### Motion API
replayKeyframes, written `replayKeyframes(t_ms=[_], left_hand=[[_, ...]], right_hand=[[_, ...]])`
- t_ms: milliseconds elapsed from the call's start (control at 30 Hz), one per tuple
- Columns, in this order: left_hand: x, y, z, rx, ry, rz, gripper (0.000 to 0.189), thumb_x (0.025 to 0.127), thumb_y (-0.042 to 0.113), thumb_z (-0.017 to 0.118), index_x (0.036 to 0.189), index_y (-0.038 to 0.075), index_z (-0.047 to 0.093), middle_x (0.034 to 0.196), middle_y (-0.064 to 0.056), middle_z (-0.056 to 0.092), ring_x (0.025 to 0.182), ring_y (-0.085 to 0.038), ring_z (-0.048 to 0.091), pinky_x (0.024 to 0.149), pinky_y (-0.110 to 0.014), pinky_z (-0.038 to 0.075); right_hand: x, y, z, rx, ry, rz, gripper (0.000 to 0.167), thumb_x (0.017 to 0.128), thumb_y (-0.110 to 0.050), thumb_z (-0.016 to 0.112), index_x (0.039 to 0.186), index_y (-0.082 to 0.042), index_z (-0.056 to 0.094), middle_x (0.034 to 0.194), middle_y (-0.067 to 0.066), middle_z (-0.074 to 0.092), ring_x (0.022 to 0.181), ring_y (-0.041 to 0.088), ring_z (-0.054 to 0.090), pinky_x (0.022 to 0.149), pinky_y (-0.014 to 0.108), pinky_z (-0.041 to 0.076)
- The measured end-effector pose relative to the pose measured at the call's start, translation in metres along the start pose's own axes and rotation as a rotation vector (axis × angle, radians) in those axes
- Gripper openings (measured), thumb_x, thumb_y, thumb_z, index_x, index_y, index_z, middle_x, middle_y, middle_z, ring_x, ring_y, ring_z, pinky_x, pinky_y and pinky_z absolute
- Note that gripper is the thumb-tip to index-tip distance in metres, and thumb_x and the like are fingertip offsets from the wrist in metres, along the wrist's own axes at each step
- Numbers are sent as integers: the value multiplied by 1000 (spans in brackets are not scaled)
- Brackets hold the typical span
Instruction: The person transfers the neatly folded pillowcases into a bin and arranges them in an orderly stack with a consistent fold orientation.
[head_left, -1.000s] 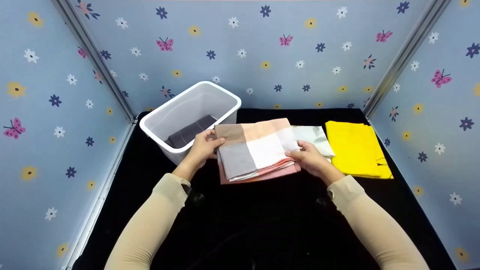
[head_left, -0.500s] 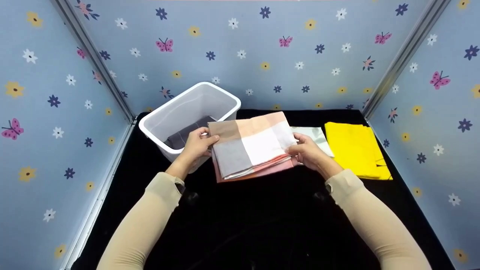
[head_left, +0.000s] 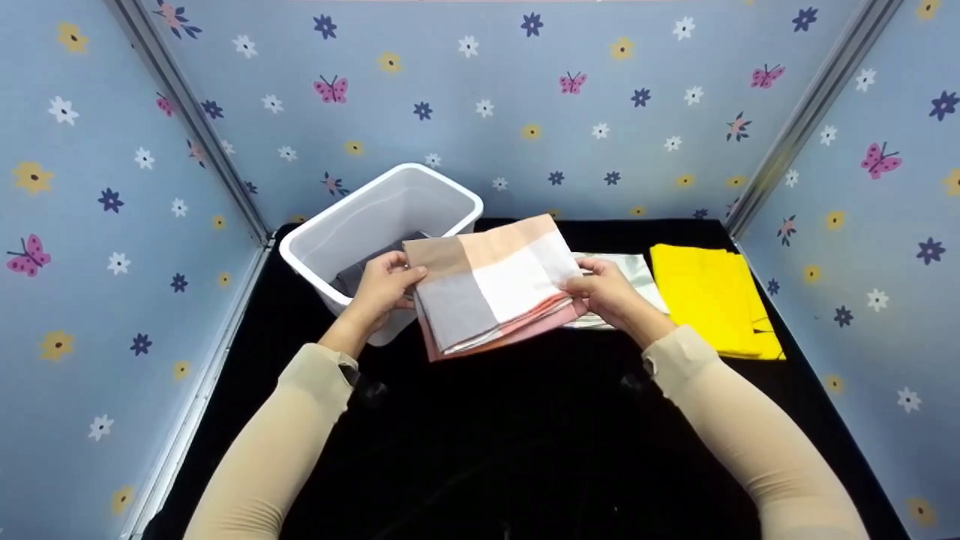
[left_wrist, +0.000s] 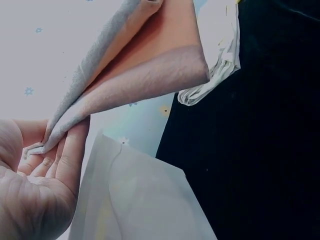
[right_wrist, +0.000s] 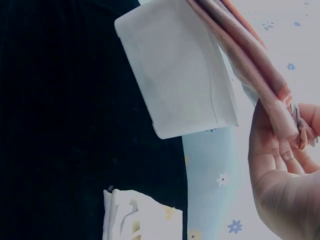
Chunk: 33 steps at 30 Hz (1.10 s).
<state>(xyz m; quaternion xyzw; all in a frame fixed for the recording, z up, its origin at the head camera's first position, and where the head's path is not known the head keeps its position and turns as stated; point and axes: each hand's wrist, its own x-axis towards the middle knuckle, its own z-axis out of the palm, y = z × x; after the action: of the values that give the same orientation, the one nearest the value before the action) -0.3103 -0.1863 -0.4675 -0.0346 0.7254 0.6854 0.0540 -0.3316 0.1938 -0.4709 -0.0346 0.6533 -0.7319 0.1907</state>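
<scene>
— Fingers of left hand (head_left: 381, 291) and right hand (head_left: 609, 292): state?
— Pinching opposite edges of one folded fabric cloth (head_left: 517, 289), checked brown, peach, grey and white.
— Location, relative to white rectangular plastic bin (head_left: 375, 214)?
— Held up at its near right side, overlapping it in head view.
— Others?
— Inside the bin: dark grey folded cloth (head_left: 356, 275). Right of the bin: pale folded cloth (head_left: 634, 276); farther right, bright yellow folded fabric (head_left: 705, 300).

head view: no text, label or sign can be read | left wrist view: no lettering can be read | right wrist view: no lettering can be read | brands: none readable | numbers: none readable
</scene>
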Motion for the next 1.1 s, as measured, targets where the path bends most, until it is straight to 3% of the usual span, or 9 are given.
replayKeyframes(t_ms=[100, 300, 500, 900, 1100], left_hand=[[0, 2, -5, 0, 14, -1, 25, 107, 7, 68, 127, -6, 63, 83, 9, 72, 67, -5, 69, 53, -21, 61], [-3, 10, -14, -2, 24, -9, 27, 107, 7, 66, 130, -6, 62, 87, 6, 69, 68, -6, 69, 55, -21, 63], [-4, 17, -24, -24, 20, -12, 20, 105, 5, 64, 123, -1, 61, 89, 4, 69, 71, -7, 71, 58, -22, 64], [-6, 24, -39, 0, 75, 3, 19, 108, 3, 63, 126, -1, 58, 87, 15, 73, 68, -3, 68, 58, -18, 59], [-6, 30, -46, 15, 111, 13, 19, 109, 4, 63, 127, 0, 58, 92, 14, 71, 67, -5, 68, 58, -18, 61]], right_hand=[[4, -4, 5, -18, -12, 6, 52, 99, 10, 57, 151, 9, 54, 100, 3, 75, 84, 15, 77, 68, 30, 68], [9, -16, 17, -27, -35, -9, 37, 93, 13, 53, 128, 1, 60, 94, 3, 73, 78, 15, 75, 63, 29, 66], [14, -27, 26, -10, -64, -22, 39, 89, 16, 51, 122, -1, 63, 93, 3, 74, 79, 15, 75, 60, 31, 66], [28, -43, 43, -124, -44, -55, 40, 95, 14, 57, 133, 2, 63, 97, -1, 73, 88, 13, 73, 70, 29, 66], [36, -49, 49, -203, -24, -86, 40, 95, 14, 60, 134, 3, 64, 97, -2, 72, 86, 12, 71, 66, 25, 63]])
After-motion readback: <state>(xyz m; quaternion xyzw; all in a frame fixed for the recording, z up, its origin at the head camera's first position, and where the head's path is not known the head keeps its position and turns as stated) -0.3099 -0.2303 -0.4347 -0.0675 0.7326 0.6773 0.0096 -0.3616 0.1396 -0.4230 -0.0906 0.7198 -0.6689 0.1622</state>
